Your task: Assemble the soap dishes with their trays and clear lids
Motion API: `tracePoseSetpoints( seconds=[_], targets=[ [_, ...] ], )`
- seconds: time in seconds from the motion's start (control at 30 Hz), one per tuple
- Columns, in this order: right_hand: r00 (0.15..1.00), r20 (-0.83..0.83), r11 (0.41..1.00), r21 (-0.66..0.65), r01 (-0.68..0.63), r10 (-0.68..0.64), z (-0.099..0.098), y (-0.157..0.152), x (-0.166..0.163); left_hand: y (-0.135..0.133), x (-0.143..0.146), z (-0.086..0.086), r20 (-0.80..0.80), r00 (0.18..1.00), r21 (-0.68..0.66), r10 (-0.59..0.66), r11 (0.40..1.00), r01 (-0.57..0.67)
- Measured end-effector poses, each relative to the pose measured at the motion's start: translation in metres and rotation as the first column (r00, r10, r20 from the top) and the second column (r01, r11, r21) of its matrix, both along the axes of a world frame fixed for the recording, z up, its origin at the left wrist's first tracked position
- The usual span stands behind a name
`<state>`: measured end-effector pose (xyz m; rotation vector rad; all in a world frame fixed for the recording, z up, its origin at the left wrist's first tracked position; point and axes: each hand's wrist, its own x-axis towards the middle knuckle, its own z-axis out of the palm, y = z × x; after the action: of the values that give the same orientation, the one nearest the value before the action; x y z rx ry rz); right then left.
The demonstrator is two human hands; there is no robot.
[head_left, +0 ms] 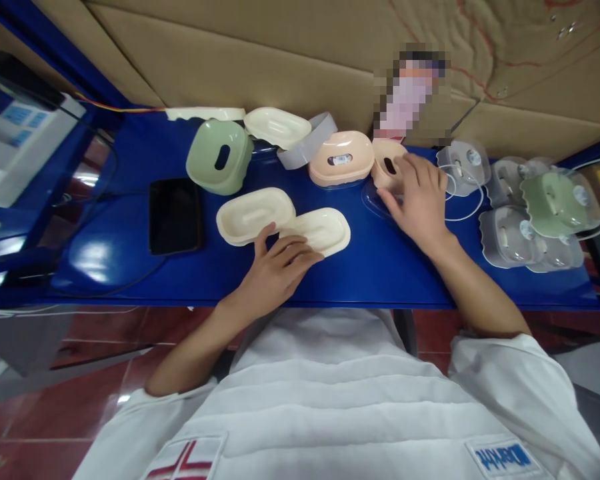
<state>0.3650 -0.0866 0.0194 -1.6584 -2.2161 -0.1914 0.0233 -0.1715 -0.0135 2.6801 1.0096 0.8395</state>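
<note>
Two shallow cream plastic trays lie in front of me on the blue table: a left tray [253,215] and a right tray [330,233], their ends meeting. My left hand [280,267] lies over the near edge of the right tray, thumb and fingers apart. My right hand [423,197] has its fingers and thumb around the right side of a small peach plastic case [384,167] with a dark oval slot. Left of that case sits a larger peach case [343,159] with a label in its slot. My right fingertips are partly hidden against the small case.
A green case [220,157] and another cream tray [279,127] stand at the back, beside a translucent band [307,143]. Further left lies a black tablet-like device [175,217]. Several clear-covered cases [510,237] and a green one [555,203] are stacked right, near a white cable [467,217].
</note>
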Motion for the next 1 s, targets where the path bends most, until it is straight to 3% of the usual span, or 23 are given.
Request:
tracePoseSetpoints(
  seconds=[0.1,0.17,0.27,0.37,0.47,0.57,0.63,0.73,0.87,1.0],
  targets=[
    [0.996,-0.077,0.997,-0.067,0.034,-0.039,0.005,0.002,0.012,0.000,-0.001,0.002,0.034,0.979,-0.011,-0.200,0.980,0.201],
    [0.989,-0.146,0.999,-0.021,0.028,-0.030,0.014,-0.007,0.020,0.000,-0.001,0.003,0.037,0.960,-0.022,-0.278,0.960,0.279],
    [0.973,-0.226,0.990,0.121,0.074,-0.045,0.029,-0.026,0.030,-0.001,0.001,0.002,0.039,0.972,-0.073,-0.234,0.969,0.236],
    [0.962,-0.274,0.975,0.210,0.069,-0.009,0.033,-0.038,0.033,-0.002,0.002,0.000,0.056,0.988,-0.112,-0.141,0.983,0.147],
    [0.934,-0.261,0.957,0.219,-0.190,0.245,0.023,-0.044,0.024,-0.002,0.002,-0.002,0.084,0.994,-0.099,-0.062,0.993,0.071],
    [0.827,-0.247,0.861,0.084,-0.502,0.506,0.015,-0.051,0.008,-0.002,0.002,-0.003,0.173,0.985,-0.050,-0.011,0.999,0.020],
    [0.772,-0.240,0.798,0.017,-0.602,0.588,0.013,-0.059,-0.002,-0.001,0.002,-0.003,0.213,0.977,-0.033,-0.004,0.999,0.012],
    [0.739,-0.235,0.758,-0.017,-0.652,0.631,0.011,-0.077,-0.009,-0.001,0.002,-0.001,0.182,0.983,-0.024,-0.008,1.000,0.012],
    [0.770,-0.280,0.796,-0.031,-0.605,0.574,0.003,-0.107,-0.010,-0.001,0.002,0.004,0.038,0.997,-0.016,-0.070,0.997,0.071],
    [0.817,-0.271,0.846,-0.016,-0.533,0.509,-0.012,-0.128,-0.020,-0.001,0.002,0.004,-0.010,0.992,0.004,-0.126,0.992,0.126]
  ],
)
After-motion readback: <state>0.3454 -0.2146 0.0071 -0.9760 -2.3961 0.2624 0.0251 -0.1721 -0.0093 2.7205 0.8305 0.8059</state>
